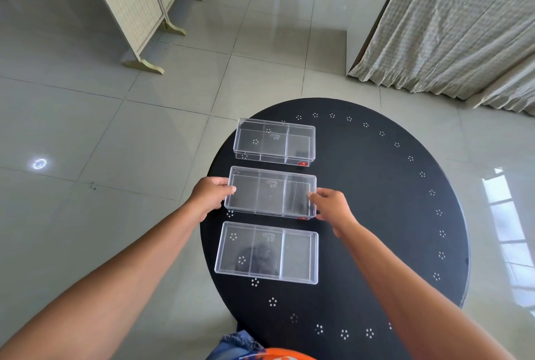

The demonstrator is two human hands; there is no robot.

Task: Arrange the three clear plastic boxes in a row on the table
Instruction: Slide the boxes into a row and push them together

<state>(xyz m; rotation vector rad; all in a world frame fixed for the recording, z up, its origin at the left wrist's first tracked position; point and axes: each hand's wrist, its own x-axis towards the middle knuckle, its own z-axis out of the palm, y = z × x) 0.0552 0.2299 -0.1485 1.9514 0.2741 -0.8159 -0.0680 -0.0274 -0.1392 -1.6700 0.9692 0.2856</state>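
Three clear boxes lie near the round black table's [376, 215] left edge, long axes running left-right. Left hand [210, 196] pinches the middle box [270, 193] at its left end; right hand [333, 209] grips its right end. Far box [274, 142] and near box [267, 252] sit untouched.

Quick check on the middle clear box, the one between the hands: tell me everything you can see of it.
The middle box is a clear plastic rectangle with two inner dividers making three compartments, apparently empty, with a small red label at its near right corner. It sits level on the black round table, between two matching boxes. The left hand grips its left end, the right hand its right end.
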